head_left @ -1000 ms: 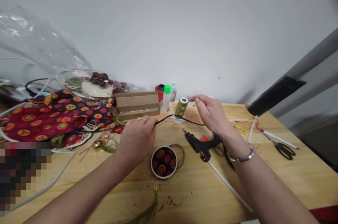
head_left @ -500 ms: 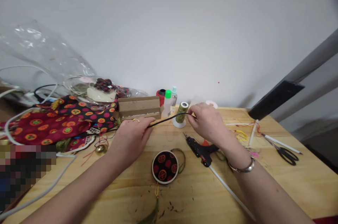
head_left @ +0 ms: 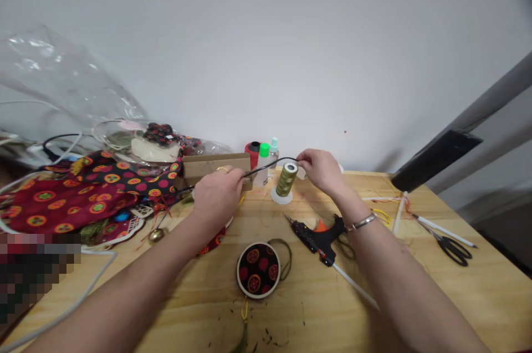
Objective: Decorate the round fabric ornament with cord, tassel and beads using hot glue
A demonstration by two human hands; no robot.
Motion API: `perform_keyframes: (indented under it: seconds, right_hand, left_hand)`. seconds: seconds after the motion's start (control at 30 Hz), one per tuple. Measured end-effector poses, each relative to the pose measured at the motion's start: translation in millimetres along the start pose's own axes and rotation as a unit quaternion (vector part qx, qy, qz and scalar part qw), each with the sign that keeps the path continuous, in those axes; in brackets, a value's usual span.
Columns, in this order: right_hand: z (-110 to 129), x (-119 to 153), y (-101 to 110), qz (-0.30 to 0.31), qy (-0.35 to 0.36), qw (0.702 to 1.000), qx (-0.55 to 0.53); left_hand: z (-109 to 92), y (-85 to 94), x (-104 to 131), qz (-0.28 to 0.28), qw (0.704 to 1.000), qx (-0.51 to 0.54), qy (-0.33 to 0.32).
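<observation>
A thin black cord [head_left: 266,167] runs between my two hands, above the table and behind the hot glue gun. My left hand [head_left: 219,193] is closed round it, and the cord goes on to the left behind that hand. At its right end my right hand [head_left: 318,169] pinches the cord between thumb and fingers. The black hot glue gun [head_left: 311,239] lies below my right hand, a white glue stick [head_left: 355,286] at its rear. Nearer to me lies a round patterned fabric piece [head_left: 258,270] with a pale rim, a green loop and a tassel.
An olive thread spool [head_left: 286,180], a green-capped bottle [head_left: 262,164] and a cardboard box [head_left: 216,163] stand at the back. Patterned fabric [head_left: 62,198] and a brass bell [head_left: 157,235] are at left. Scissors [head_left: 453,247] and a pencil [head_left: 444,230] lie at right.
Both hands have risen, farther from me, with the cord, my left also moving slightly right. More of the glue gun and a red patterned piece under my left arm now show.
</observation>
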State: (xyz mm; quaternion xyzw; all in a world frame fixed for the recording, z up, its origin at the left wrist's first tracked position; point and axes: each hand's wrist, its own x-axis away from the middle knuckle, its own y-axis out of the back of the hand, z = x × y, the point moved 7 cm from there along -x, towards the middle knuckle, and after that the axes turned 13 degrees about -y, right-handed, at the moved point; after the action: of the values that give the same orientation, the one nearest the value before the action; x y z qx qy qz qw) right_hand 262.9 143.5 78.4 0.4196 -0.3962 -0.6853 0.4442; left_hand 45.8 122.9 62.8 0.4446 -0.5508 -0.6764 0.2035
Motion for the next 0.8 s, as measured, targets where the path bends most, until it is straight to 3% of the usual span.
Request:
perform_keyframes:
  seconds: [0.2, 0.33, 0.47, 0.57, 0.63, 0.8]
  right_hand:
    - [-6, 6, -35, 0.062, 0.012, 0.997, 0.038]
    - [-5, 26, -20, 0.059, 0.042, 0.996, 0.043]
    - [-11, 65, 5, 0.056, 0.050, 0.996, 0.055]
    - [-16, 106, 8, 0.065, 0.086, 0.991, 0.077]
    - [-16, 133, 7, 0.050, 0.116, 0.989, 0.072]
    - [-6, 186, 2, -0.011, 0.161, 0.987, -0.019]
  left_hand:
    - [-14, -17.0, 0, 0.060, 0.996, -0.034, -0.059]
    - [-8, -9.2, 3, 0.069, 0.993, -0.031, -0.090]
    - [22, 11.7, 23, 0.035, 0.997, -0.027, -0.059]
    - [44, 28.7, 50, -0.054, 0.998, -0.022, 0.020]
    - [46, 25.8, 66, -0.064, 0.997, -0.003, 0.038]
    - [38, -0.3, 85, -0.007, 1.000, -0.011, 0.019]
